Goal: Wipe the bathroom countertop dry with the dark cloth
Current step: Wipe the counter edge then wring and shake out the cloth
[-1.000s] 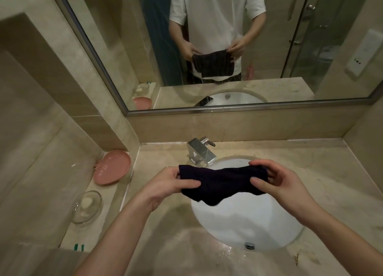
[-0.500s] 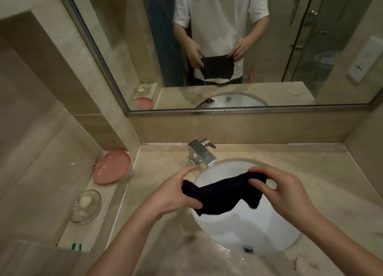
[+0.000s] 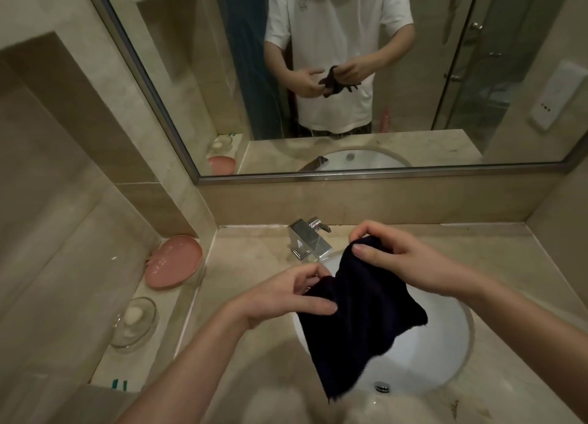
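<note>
The dark cloth (image 3: 356, 322) hangs in the air over the white basin (image 3: 439, 347), unfolded and drooping toward me. My right hand (image 3: 391, 258) pinches its top corner near the tap. My left hand (image 3: 286, 296) grips the cloth's left edge lower down. The beige stone countertop (image 3: 477, 252) surrounds the basin; wet patches show on it at the front by the basin rim.
A chrome tap (image 3: 307, 240) stands behind the basin. On a lower ledge to the left sit a pink dish (image 3: 173, 261) and a glass soap dish (image 3: 135, 322). A mirror (image 3: 350, 73) covers the back wall, showing a person in a white shirt.
The cloth was stretched level between both hands; now my right hand has lifted its corner toward the tap and the cloth hangs open and longer over the basin.
</note>
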Demonstrator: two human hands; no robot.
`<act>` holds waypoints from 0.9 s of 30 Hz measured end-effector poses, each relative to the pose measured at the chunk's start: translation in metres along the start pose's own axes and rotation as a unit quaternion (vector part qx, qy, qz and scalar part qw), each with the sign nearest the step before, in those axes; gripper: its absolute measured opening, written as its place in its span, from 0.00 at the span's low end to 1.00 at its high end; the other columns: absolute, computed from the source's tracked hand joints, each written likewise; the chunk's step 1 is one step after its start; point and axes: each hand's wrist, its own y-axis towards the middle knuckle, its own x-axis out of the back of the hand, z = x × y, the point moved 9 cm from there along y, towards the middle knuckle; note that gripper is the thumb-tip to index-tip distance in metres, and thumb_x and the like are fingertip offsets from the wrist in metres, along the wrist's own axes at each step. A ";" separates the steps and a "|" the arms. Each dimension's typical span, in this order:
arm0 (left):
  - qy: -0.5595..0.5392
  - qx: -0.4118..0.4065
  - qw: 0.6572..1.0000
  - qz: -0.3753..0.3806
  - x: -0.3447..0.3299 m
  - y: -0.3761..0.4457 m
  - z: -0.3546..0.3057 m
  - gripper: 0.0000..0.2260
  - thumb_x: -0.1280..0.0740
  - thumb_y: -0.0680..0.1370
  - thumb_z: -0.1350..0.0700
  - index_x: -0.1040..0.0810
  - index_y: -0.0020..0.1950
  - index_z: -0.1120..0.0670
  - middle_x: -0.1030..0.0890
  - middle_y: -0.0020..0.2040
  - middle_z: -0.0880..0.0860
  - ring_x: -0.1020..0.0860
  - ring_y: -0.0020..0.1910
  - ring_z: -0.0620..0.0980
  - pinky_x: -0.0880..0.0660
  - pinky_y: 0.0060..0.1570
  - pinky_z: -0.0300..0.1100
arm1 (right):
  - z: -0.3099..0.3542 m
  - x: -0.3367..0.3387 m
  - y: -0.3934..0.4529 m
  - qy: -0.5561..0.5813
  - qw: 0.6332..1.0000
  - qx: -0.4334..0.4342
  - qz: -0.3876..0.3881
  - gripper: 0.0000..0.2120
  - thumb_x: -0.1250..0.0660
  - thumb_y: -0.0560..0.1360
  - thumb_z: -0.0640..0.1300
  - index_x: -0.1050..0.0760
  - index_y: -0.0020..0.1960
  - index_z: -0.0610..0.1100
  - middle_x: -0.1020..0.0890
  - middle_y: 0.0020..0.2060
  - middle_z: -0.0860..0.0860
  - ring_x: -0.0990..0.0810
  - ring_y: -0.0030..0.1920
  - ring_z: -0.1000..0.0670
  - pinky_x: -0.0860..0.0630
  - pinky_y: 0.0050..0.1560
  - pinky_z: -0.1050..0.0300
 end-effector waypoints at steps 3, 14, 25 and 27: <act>-0.055 0.016 0.998 0.001 -0.021 0.010 0.013 0.21 0.27 0.76 0.57 0.25 0.68 0.53 0.20 0.65 0.58 0.22 0.65 0.58 0.26 0.65 0.50 | 0.008 -0.001 0.014 -0.068 0.997 -0.006 0.036 0.05 0.35 0.82 0.47 0.24 0.55 0.46 0.20 0.40 0.59 0.23 0.41 0.60 0.27 0.42 0.66; -0.111 -0.014 0.986 -0.125 -0.019 0.006 0.019 0.14 0.29 0.79 0.58 0.22 0.64 0.54 0.17 0.61 0.54 0.19 0.62 0.53 0.24 0.63 0.49 | -0.044 0.017 -0.014 -0.065 0.972 -0.088 -0.206 0.17 0.35 0.77 0.60 0.28 0.63 0.57 0.20 0.54 0.59 0.21 0.56 0.59 0.25 0.55 0.62; -0.195 0.006 0.960 -0.199 -0.017 -0.022 0.047 0.19 0.32 0.78 0.55 0.25 0.69 0.50 0.17 0.63 0.50 0.19 0.63 0.50 0.23 0.56 0.40 | -0.087 -0.062 -0.035 0.314 0.936 -0.121 -0.105 0.21 0.36 0.80 0.46 0.31 0.73 0.52 0.17 0.62 0.52 0.19 0.63 0.48 0.26 0.66 0.45; -0.178 0.000 0.961 -0.213 -0.015 -0.027 0.047 0.17 0.32 0.80 0.56 0.25 0.69 0.51 0.18 0.63 0.51 0.20 0.63 0.50 0.23 0.61 0.43 | -0.084 -0.060 -0.033 0.298 0.944 -0.108 -0.089 0.24 0.35 0.80 0.41 0.33 0.73 0.53 0.17 0.62 0.49 0.18 0.63 0.46 0.24 0.65 0.46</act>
